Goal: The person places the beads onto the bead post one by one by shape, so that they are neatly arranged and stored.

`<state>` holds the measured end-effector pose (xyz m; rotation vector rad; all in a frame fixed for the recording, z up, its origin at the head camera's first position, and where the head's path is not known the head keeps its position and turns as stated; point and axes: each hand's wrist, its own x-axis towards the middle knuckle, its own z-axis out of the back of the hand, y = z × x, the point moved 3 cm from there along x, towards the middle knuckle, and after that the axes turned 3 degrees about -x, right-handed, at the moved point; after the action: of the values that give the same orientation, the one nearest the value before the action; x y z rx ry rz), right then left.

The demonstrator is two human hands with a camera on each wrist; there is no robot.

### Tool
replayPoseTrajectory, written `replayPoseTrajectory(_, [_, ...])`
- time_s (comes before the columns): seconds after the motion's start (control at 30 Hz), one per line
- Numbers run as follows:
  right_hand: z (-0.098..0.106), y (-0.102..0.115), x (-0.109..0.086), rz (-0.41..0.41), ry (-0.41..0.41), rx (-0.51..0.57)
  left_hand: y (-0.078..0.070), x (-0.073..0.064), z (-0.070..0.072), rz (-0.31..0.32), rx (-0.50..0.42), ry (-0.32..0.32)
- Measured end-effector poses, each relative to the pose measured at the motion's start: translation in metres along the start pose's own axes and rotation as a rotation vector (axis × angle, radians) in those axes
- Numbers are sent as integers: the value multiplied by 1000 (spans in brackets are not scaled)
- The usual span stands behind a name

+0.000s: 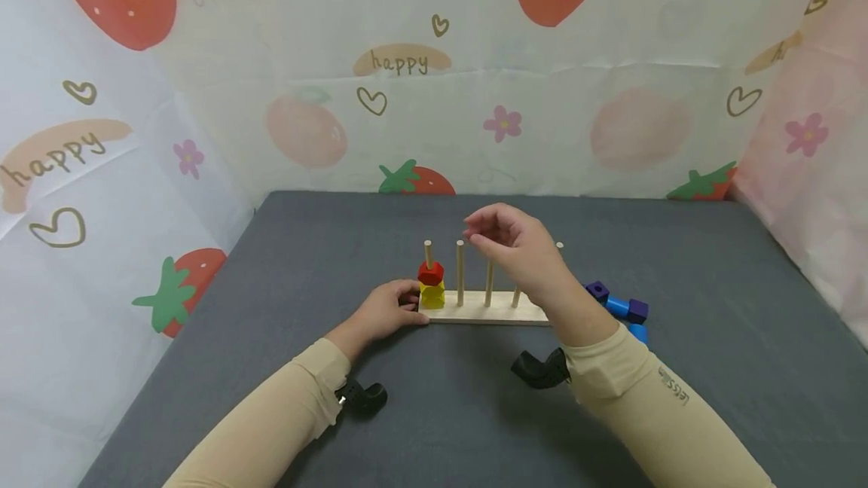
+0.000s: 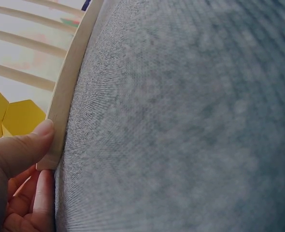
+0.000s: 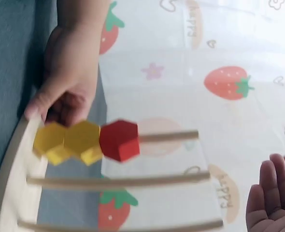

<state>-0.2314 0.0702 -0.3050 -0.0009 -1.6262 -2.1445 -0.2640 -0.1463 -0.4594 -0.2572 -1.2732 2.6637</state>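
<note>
Three sides of pale sheeting (image 1: 434,149) stand around your workspace, printed with strawberries, hearts, flowers and the word "happy". Below them spreads your dark grey surface (image 1: 305,239). Your arms reach in from the near side in beige sleeves (image 1: 264,420), the right one marked with small dark lettering.

In front of you on the surface is the wooden peg rack (image 1: 488,315), a long pale base with at least five pegs standing along it; your right arm covers its right end in the head view. Your right hand (image 1: 511,247) hangs above the rack, near the peg tops — fingers relaxed and gently bent, thumb a little apart from them, holding nothing. Your left hand (image 1: 388,311) pinches the rack's left end, thumb against its edge and fingers curled behind. A black device (image 1: 364,398) sits at each wrist.

Just right of your right forearm lie loose blocks: two dark purple cubes (image 1: 597,291) and two blue pieces (image 1: 617,306), one blue piece between the cubes and the other nearer you, partly hidden by your arm. On the leftmost peg (image 1: 428,251) you have two yellow blocks (image 3: 84,137), touching, with one red block (image 1: 430,272) directly on top — the peg's tip rises bare above it.
</note>
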Motion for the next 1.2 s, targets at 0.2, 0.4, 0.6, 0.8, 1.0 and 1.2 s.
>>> replayPoseTrajectory(0.2, [23,-3,-11,-7,1,-87,-2,-1,1,-14,2,5])
replayPoseTrajectory(0.4, [47,-14,-27,-56,9,-191,-2,0,1,-26,0,9])
replayPoseTrajectory(0.6, [63,-31,-47,-121,24,-269,-2,0,1,-14,-8,1])
replayPoseTrajectory(0.8, [69,-52,-61,-161,103,-312,-2,0,0,-17,-3,-5])
replayPoseTrajectory(1.0, [75,-83,-72,-269,183,-311,-2,-2,1,-27,3,1])
replayPoseTrajectory(1.2, [81,-111,-80,-334,263,-248,-3,-3,2,-27,13,11])
